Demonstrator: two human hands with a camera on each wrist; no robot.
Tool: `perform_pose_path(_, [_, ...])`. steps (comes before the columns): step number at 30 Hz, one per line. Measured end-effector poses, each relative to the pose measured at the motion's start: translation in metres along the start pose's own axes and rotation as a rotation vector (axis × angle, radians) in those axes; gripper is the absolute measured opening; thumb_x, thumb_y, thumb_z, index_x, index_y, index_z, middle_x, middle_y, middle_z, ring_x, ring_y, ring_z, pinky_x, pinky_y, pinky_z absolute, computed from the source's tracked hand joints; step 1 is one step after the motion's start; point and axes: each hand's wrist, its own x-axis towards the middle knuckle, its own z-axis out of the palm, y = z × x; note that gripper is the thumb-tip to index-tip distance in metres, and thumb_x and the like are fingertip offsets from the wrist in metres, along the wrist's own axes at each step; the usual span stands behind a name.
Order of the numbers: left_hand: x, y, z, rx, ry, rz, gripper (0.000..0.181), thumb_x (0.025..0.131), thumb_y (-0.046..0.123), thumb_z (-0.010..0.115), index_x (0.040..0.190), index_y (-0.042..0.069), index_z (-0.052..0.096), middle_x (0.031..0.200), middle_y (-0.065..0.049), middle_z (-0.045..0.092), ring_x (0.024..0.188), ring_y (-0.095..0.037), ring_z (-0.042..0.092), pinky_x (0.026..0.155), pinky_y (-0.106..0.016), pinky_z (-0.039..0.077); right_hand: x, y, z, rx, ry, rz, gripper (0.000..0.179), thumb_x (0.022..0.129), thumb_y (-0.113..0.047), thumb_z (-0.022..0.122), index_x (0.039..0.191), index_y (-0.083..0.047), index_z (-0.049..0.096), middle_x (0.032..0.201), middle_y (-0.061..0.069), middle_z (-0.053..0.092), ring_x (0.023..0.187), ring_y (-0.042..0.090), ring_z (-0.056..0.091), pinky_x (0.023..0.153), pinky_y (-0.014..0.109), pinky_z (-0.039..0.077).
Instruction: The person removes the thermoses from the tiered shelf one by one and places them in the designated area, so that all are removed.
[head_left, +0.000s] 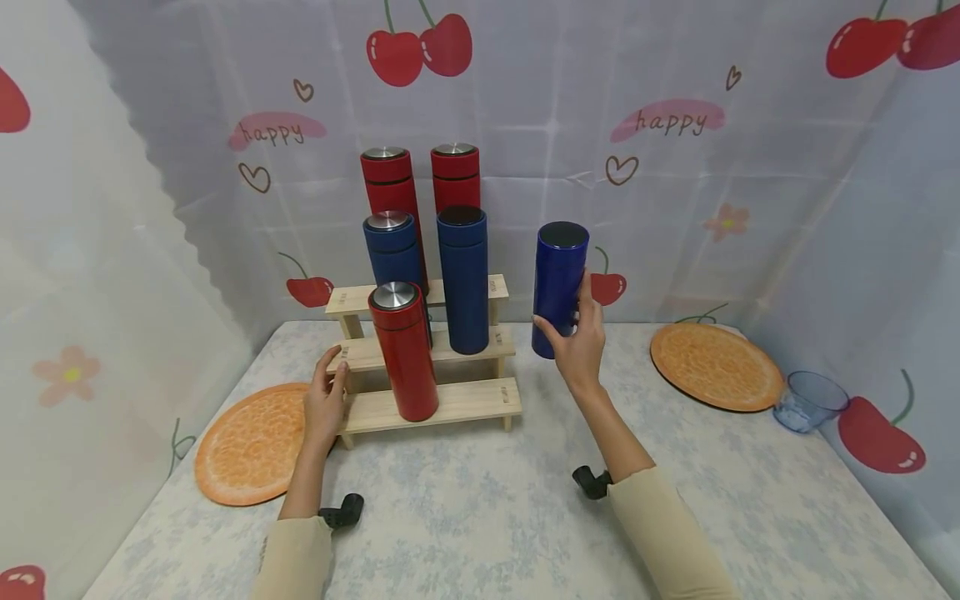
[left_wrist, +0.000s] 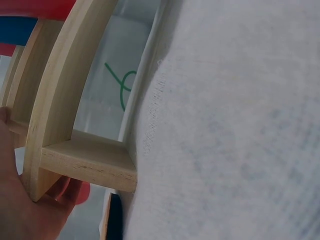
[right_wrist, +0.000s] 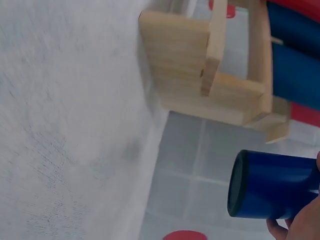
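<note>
Our right hand (head_left: 583,350) has its fingers curled round the lower half of a glossy blue bottle (head_left: 557,279), parted only as far as its body demands. The bottle is nearly upright, off the tabletop (head_left: 465,517), right of the wooden stand (head_left: 472,400) and apart from it. Our left hand (head_left: 324,408) has its fingers bent round the stand's left end, gripping the wood.

To hold this well, we judge, thumb and fingers should press from opposite sides, since the shiny body may slip and a low grip could let the top tip. We should leave room beside the dark-lidded blue bottle (head_left: 462,283), which a knock might topple, and steady the stand without tugging, as it looks light.

We count six bottles, three red and three blue: two red bottles (head_left: 390,192) on the top shelf, the dark-lidded one and a silver-lidded blue bottle (head_left: 392,250) on the middle, one front red bottle (head_left: 405,358) on the bottom, one in hand. We also count three shelves, two round orange mats (head_left: 716,367) and one bluish glass (head_left: 806,404).
</note>
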Motion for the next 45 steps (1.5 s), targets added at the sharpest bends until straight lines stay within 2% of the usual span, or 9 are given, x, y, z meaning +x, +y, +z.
perform_pose_path(6, [0.000,-0.001,-0.001,-0.016,0.000,0.006,0.041,0.096,0.039,0.046,0.135,0.030,0.045,0.083,-0.012,0.061,0.071,-0.016,0.055,0.057,-0.022,0.039,0.003,0.025,0.019,-0.034,0.042,0.071,0.093,0.074,-0.025,0.079,0.147,-0.009,0.023,0.121,0.022,0.045,0.111,0.032,0.045,0.091,0.047,0.039])
perform_pose_path(10, [0.000,0.000,-0.002,-0.012,-0.005,0.011,0.041,0.096,0.040,0.046,0.136,0.028,0.045,0.085,-0.015,0.062,0.075,-0.020,0.056,0.058,-0.023,0.039,-0.003,0.040,0.030,-0.033,0.041,0.126,0.092,0.075,-0.024,0.078,0.148,-0.012,0.021,0.124,0.022,0.043,0.115,0.032,0.042,0.097,0.047,0.033])
perform_pose_path(17, [0.000,0.001,-0.001,-0.001,-0.020,0.012,0.043,0.096,0.042,0.045,0.136,0.028,0.045,0.095,-0.016,0.063,0.087,-0.020,0.057,0.062,-0.026,0.040,-0.017,0.064,0.043,-0.040,0.013,0.181,0.092,0.075,-0.017,0.078,0.147,-0.009,0.022,0.125,0.023,0.042,0.115,0.033,0.040,0.097,0.047,0.032])
perform_pose_path(21, [0.000,-0.001,-0.001,-0.005,-0.034,0.002,0.043,0.095,0.044,0.045,0.136,0.030,0.044,0.101,-0.016,0.063,0.092,-0.022,0.058,0.068,-0.034,0.042,-0.024,0.073,0.045,-0.051,-0.005,0.235,0.096,0.074,-0.017,0.078,0.149,-0.016,0.018,0.126,0.023,0.042,0.114,0.035,0.040,0.096,0.048,0.031])
perform_pose_path(25, [0.001,-0.002,-0.001,-0.004,-0.033,-0.004,0.044,0.095,0.046,0.045,0.136,0.032,0.044,0.105,-0.015,0.063,0.095,-0.024,0.058,0.073,-0.039,0.042,-0.026,0.077,0.047,-0.044,-0.018,0.279,0.096,0.076,-0.020,0.077,0.149,-0.022,0.015,0.131,0.023,0.039,0.118,0.036,0.039,0.098,0.051,0.030])
perform_pose_path(31, [0.001,-0.001,-0.002,-0.012,-0.030,-0.010,0.043,0.095,0.046,0.045,0.136,0.032,0.044,0.102,-0.013,0.063,0.093,-0.022,0.058,0.071,-0.037,0.041,-0.027,0.077,0.050,-0.023,-0.008,0.273,0.094,0.076,-0.019,0.077,0.149,-0.018,0.017,0.132,0.023,0.037,0.118,0.037,0.038,0.097,0.052,0.029])
perform_pose_path(40, [0.000,0.001,-0.003,-0.014,-0.036,-0.015,0.043,0.095,0.045,0.045,0.136,0.032,0.044,0.102,-0.014,0.063,0.093,-0.024,0.058,0.071,-0.037,0.041,-0.031,0.076,0.047,-0.037,-0.024,0.276,0.095,0.078,-0.023,0.076,0.150,-0.019,0.013,0.132,0.022,0.039,0.119,0.036,0.037,0.098,0.050,0.028])
perform_pose_path(45, [0.000,0.001,-0.003,-0.001,-0.042,-0.018,0.043,0.095,0.046,0.044,0.136,0.033,0.042,0.101,-0.015,0.063,0.090,-0.025,0.059,0.069,-0.036,0.041,-0.030,0.061,0.045,-0.002,0.043,0.287,0.097,0.080,-0.018,0.074,0.150,-0.021,0.007,0.134,0.018,0.040,0.121,0.036,0.035,0.099,0.051,0.025])
